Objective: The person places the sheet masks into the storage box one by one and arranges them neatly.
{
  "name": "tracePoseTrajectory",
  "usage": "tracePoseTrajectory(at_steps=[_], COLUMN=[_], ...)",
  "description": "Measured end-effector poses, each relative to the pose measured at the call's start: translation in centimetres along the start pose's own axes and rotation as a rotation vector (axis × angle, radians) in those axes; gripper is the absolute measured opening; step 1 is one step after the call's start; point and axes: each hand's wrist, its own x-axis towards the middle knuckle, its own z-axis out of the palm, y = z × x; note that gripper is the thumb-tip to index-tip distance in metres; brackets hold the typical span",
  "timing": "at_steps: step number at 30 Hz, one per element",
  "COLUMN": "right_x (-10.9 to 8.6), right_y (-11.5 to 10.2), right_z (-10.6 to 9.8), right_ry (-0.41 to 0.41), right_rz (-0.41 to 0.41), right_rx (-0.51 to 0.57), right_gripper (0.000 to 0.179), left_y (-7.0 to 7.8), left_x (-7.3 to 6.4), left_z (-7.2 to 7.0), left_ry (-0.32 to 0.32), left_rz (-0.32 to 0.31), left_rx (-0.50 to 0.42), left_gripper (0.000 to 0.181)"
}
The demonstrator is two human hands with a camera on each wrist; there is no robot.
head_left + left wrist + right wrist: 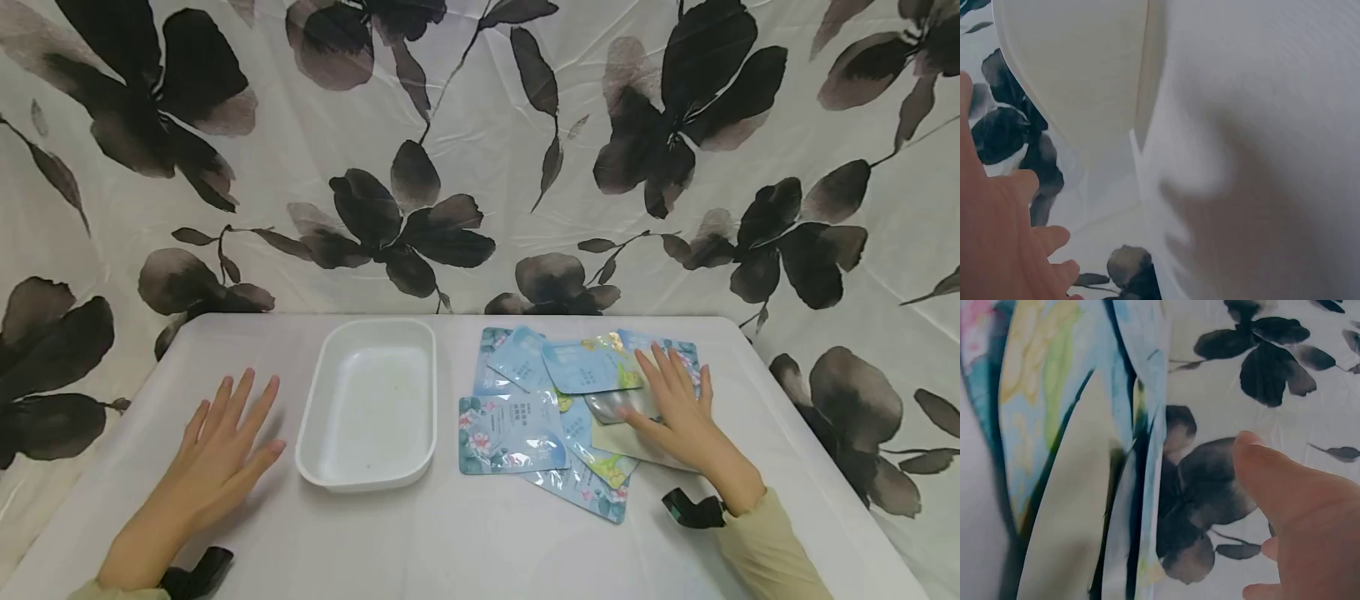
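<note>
My left hand [216, 460] hovers over the table on the left, fingers spread and holding nothing. Just right of it stands a white rectangular plastic tray [367, 408] with nothing inside, its wall [1072, 69] showing in the left wrist view. A loose pile of flat, shiny packets lies right of the tray. In front is a blue packet with pink flowers [517, 433]; a light-blue packet [592, 367] and a silver one [607, 408] lie higher up. My right hand [684, 421], fingers spread, is over the pile's right side, partly hiding a pale packet [1066, 512].
White cloth covers the table [390, 550]. Behind it hangs a pale curtain [525, 167] with dark flowers. A black wrist camera [198, 573] sits at the left wrist and another black camera [693, 508] at the right.
</note>
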Motion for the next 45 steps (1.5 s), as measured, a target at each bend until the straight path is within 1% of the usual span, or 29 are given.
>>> tracePoseTrajectory(at_steps=[2, 4, 7, 9, 12, 15, 18, 23, 27, 32, 35, 37, 41, 45], right_x=[0.6, 1.3, 2.4, 3.0, 3.9, 4.8, 5.6, 6.5, 7.3, 8.1, 8.1, 8.0, 7.7, 7.4], right_y=[-0.2, -0.4, -0.8, -1.2, -1.9, -2.9, -4.1, -6.2, -7.5, -8.5, -9.1, -9.3, -9.7, -9.6], right_z=[0.1, 0.4, 0.9, 1.4, 2.1, 2.8, 3.7, 4.9, 6.1, 7.8, 8.6, 8.9, 9.5, 9.7], right_ry=[0.008, 0.017, 0.016, 0.012, 0.003, -0.002, -0.017, -0.052, -0.077, -0.146, -0.194, -0.211, -0.185, -0.175], right_rz=[-0.018, -0.053, -0.108, -0.129, -0.131, -0.118, -0.116, -0.097, -0.106, -0.149, -0.168, -0.175, -0.179, -0.16], right_rx=[0.021, 0.058, 0.149, 0.208, 0.276, 0.303, 0.336, 0.421, 0.45, 0.427, 0.338, 0.262, 0.148, 0.123], right_gripper=[0.086, 0.086, 0.085, 0.084, 0.082, 0.08, 0.079, 0.072, 0.066, 0.059, 0.064, 0.07, 0.078, 0.081], left_y=[0.3, 0.7, 1.2, 1.6, 2.1, 2.5, 2.8, 2.7, 2.6, 2.7, 2.7, 2.6, 2.4, 2.5], left_x=[0.4, 0.8, 1.5, 1.9, 2.5, 3.1, 3.4, 3.8, 4.1, 4.1, 4.1, 4.1, 3.9, 4.1], left_z=[0.1, 0.2, 0.4, 0.5, 0.6, 0.7, 0.9, 1.3, 1.6, 1.7, 1.8, 1.9, 1.9, 2.0], left_ry=[-0.018, -0.037, -0.051, -0.054, -0.061, -0.074, -0.089, -0.092, -0.092, -0.097, -0.103, -0.104, -0.089, -0.076], left_rz=[0.013, 0.024, 0.045, 0.055, 0.065, 0.064, 0.059, 0.072, 0.082, 0.076, 0.075, 0.077, 0.094, 0.106], left_rx=[-0.022, -0.049, -0.076, -0.084, -0.083, -0.085, -0.091, -0.107, -0.14, -0.144, -0.145, -0.147, -0.151, -0.169], left_gripper=[0.083, 0.089, 0.095, 0.096, 0.097, 0.097, 0.098, 0.099, 0.097, 0.097, 0.098, 0.098, 0.096, 0.095])
